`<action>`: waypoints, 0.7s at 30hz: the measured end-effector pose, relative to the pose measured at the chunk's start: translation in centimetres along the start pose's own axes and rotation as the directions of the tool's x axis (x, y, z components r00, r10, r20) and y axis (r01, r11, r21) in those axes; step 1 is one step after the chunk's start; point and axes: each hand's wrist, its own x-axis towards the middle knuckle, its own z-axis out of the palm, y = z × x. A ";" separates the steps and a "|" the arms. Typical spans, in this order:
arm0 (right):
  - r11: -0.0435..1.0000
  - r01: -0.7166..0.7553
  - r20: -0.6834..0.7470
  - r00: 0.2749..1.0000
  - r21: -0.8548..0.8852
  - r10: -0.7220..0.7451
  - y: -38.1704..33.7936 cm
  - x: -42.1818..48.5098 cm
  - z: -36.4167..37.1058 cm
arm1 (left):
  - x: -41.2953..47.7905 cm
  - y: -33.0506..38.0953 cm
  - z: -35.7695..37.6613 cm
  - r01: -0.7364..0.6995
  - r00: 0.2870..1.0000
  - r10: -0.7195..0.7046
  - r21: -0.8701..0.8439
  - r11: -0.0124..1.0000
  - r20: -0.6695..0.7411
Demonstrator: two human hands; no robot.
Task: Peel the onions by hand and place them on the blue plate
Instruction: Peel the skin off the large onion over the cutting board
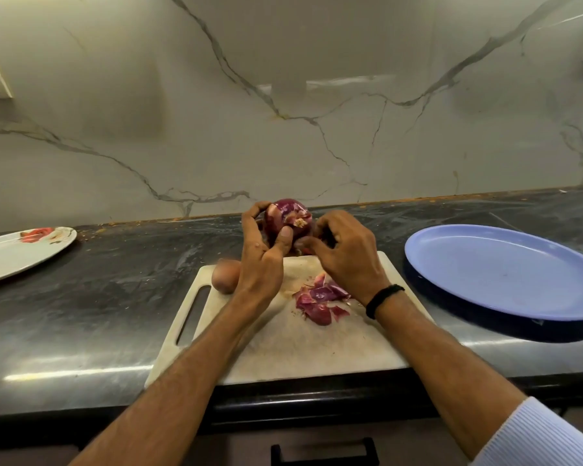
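My left hand curls round the red onion, held above the cutting board; my right hand pinches at its skin. The blue plate sits right.

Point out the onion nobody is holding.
The pale brownish onion, lying on the cutting board near its handle slot. The other, the purple onion, is gripped by the left hand, with the right hand curled at its side.

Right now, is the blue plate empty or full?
Empty: the blue plate shows only its bare surface, with nothing lying on it.
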 end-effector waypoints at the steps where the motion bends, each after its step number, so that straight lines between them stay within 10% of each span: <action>1: 1.000 0.005 -0.027 1.000 0.003 -0.005 0.0 0.1 -0.1 | 0.0 0.1 0.0 0.001 1.000 -0.001 0.002 1.000 0.005; 21: 0.994 0.081 -0.085 0.993 -0.067 -0.087 0.3 0.2 0.2 | 0.0 -0.4 -0.1 -0.029 0.997 0.028 0.015 0.999 0.078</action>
